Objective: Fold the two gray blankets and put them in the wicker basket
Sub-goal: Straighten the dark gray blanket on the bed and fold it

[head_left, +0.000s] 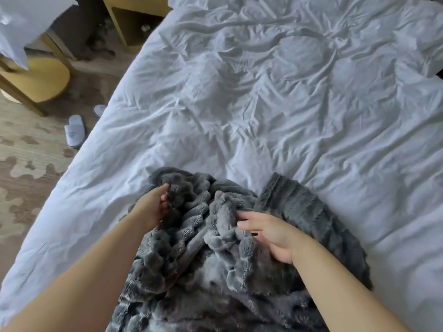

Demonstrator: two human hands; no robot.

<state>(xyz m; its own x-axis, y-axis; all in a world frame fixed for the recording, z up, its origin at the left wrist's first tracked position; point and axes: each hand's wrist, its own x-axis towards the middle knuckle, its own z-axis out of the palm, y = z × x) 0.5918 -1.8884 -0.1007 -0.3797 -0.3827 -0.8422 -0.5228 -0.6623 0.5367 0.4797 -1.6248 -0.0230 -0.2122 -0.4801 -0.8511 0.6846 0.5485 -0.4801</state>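
Head view: the gray blanket (203,248) lies bunched at the near edge of the bed (263,104). My left hand (153,207) pinches a fold. My right hand (271,233) rests on the heap, fingers straight. If I lift by that one fold, I think the heap could twist or slide off the bed's near edge. The bed's far half gives room to spread. Slippers (75,130) lie off its left side.

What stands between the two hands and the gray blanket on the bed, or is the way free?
Nothing visible does. The left hand grips a fold of the gray blanket, and the right hand rests on it with straight fingers. The wicker basket is not in view, so that path cannot be judged.
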